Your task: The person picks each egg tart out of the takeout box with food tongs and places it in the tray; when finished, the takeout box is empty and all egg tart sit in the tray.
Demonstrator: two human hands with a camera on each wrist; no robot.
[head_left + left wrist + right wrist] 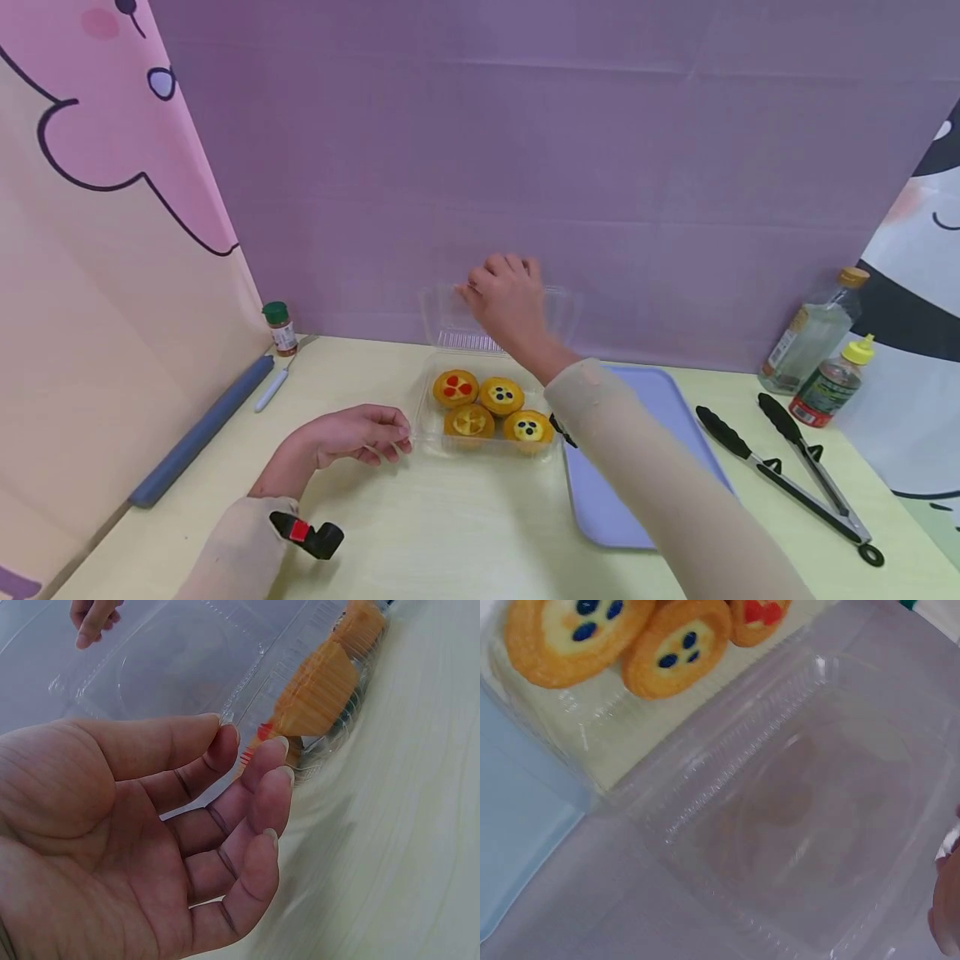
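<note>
A clear plastic clamshell box (427,425) holds several small tarts (502,396), topped with red pieces, dark blue berries or yellow pieces. Its transparent lid (810,817) stands raised at the back, against the purple backdrop. My right hand (510,300) reaches over the box and pinches the lid's upper rim with curled fingers; in the right wrist view only part of this hand (946,900) shows at the edge. Beside the box's left front corner is my left hand (363,435), palm inward. Its fingers (259,795) are loosely bent, with nothing between them.
Right of the box lies a lavender tray (607,508), partly under my right forearm. Black-tipped tongs (810,483), a clear bottle (810,337) and a yellow-capped bottle (828,387) are farther right. At left are a blue-grey roll (202,433), a white-handled tool (272,390) and a green-capped jar (282,332).
</note>
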